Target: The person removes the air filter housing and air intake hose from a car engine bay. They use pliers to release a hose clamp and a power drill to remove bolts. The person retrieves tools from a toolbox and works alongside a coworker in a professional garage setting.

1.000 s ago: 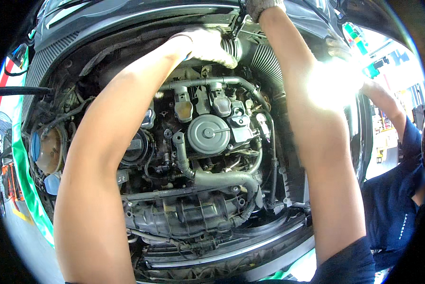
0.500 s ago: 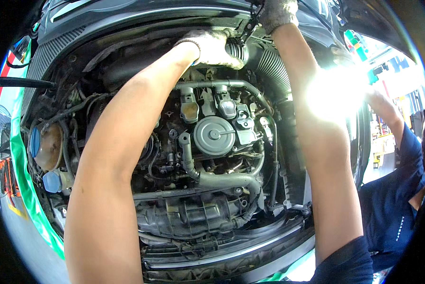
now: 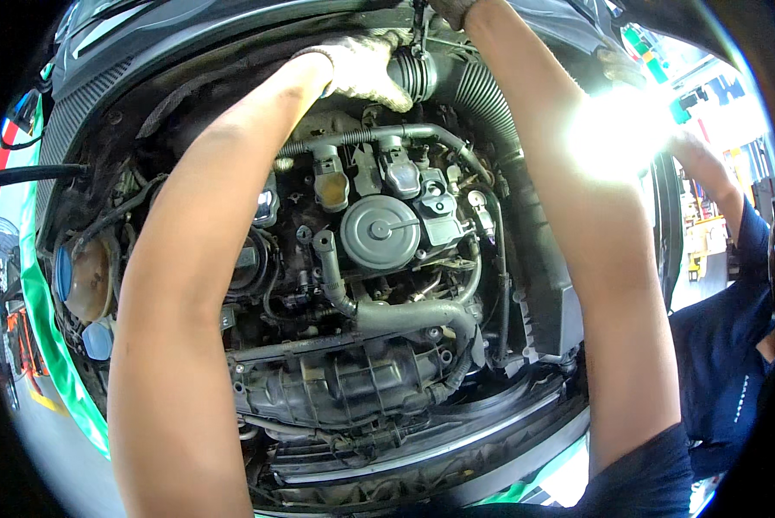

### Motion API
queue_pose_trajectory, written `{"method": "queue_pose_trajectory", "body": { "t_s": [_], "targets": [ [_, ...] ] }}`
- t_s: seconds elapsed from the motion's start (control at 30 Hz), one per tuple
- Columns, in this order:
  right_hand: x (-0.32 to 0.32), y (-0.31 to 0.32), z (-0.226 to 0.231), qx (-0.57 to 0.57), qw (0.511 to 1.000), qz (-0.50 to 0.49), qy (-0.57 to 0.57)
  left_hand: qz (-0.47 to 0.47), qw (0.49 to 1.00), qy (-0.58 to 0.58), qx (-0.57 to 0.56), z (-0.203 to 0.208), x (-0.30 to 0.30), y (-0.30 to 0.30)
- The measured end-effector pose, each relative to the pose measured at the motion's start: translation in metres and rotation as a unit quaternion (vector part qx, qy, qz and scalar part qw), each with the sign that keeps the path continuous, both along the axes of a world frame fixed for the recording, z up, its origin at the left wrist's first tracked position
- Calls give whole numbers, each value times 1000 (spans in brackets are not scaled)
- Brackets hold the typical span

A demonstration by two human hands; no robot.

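My left hand (image 3: 362, 69), in a whitish work glove, reaches to the back of a car's engine bay. Its thumb and fingers close round the left end of a black ribbed hose (image 3: 416, 76). A thin dark tool-like piece (image 3: 419, 33) stands upright above the hose, its upper end cut off by the picture edge. Beside it, my right hand (image 3: 453, 10), also gloved, is at the top edge. Only its cuff area shows; the fingers are out of sight. Below both arms lies the engine, with a round grey cover (image 3: 380, 231) and ignition coils (image 3: 330, 188).
A black ribbed duct (image 3: 488, 97) runs right of the hose. A grey pipe (image 3: 405, 318) crosses the engine front. At left are a coolant tank (image 3: 90, 281) and a green fender cover (image 3: 51, 345). A co-worker's arm (image 3: 707, 177) and bright lamp (image 3: 620, 134) are at right.
The engine bay has shifted slightly left and up in view. My right hand has moved left and further past the top edge. My left hand stays on the hose; the dark piece now stands more upright.
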State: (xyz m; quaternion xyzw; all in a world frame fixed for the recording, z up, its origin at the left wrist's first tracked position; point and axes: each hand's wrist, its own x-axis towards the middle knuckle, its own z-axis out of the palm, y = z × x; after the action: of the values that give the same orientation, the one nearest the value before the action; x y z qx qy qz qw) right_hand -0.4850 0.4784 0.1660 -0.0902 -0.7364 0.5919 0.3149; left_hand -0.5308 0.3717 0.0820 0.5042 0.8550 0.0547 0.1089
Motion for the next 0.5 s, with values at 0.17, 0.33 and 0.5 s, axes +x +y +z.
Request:
{"method": "queue_pose_trajectory", "body": {
  "t_s": [0.17,0.33,0.5],
  "targets": [
    [20,-17,8,121,992,19,-11,-19,999,0,44,-7,-8,-8],
    [-2,-2,7,139,989,-56,-10,1,999,16,35,-9,-4,-1],
    [-19,12,0,142,987,-73,35,31,998,27,46,-4,5,-4]
  ]
}}
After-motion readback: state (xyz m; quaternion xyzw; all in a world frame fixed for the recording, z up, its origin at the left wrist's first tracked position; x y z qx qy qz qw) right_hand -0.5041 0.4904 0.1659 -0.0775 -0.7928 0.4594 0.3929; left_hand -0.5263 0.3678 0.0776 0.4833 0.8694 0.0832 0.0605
